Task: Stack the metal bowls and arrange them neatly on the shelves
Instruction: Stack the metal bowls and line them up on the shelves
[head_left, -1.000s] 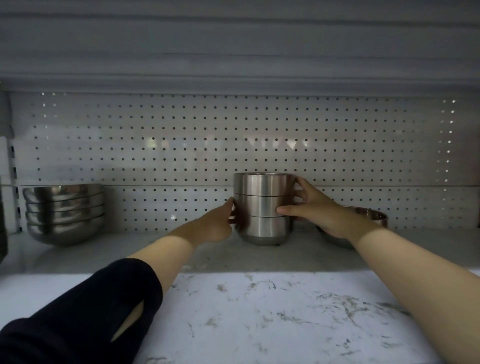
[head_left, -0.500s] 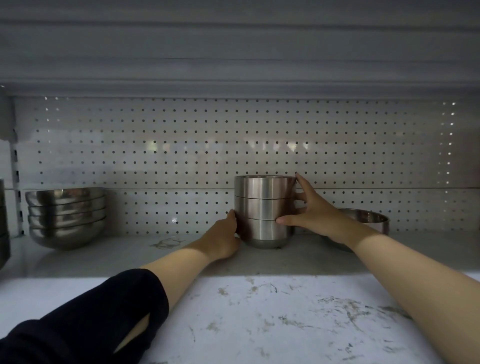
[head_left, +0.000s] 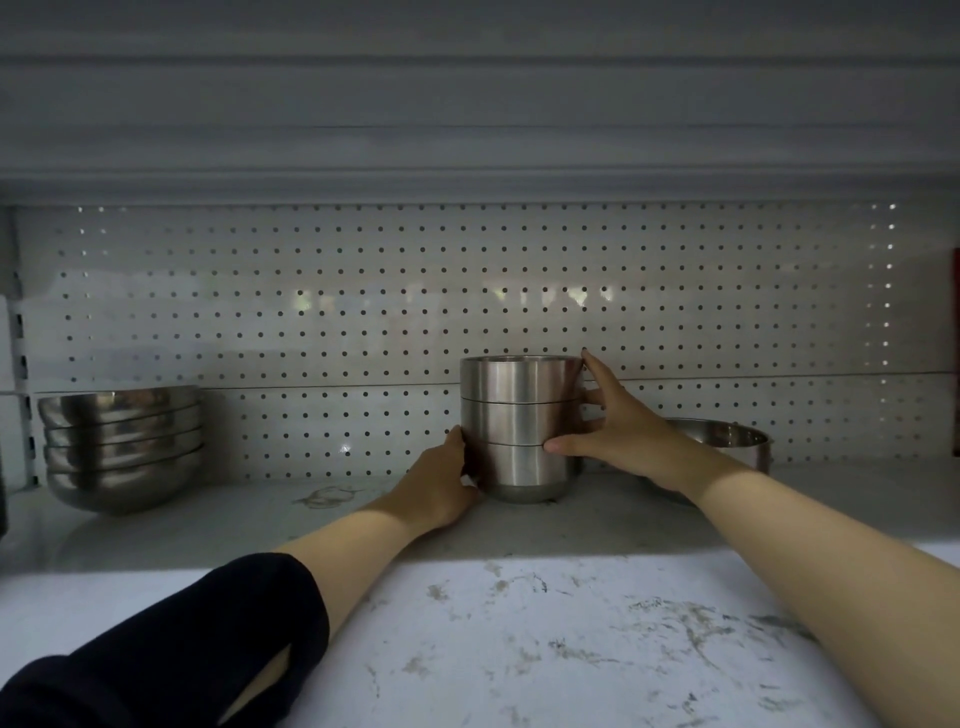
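Near edge: marbled white shelf surface (head_left: 519, 639), dark sleeve (head_left: 171, 649) on the left forearm. Both arms reach in. Left hand (head_left: 441, 491) cups the lower left side of the three-bowl straight-sided steel stack (head_left: 521, 426), fingers curled round its base. Right hand (head_left: 618, 426) grips the stack's right side, fingers spread up to the top rim, thumb across the front. Stack sits upright mid-shelf. Behind the right wrist: a single steel bowl (head_left: 722, 441). Far left: stack of four rounded steel bowls (head_left: 122, 447). Pegboard back panel (head_left: 363, 312) behind.
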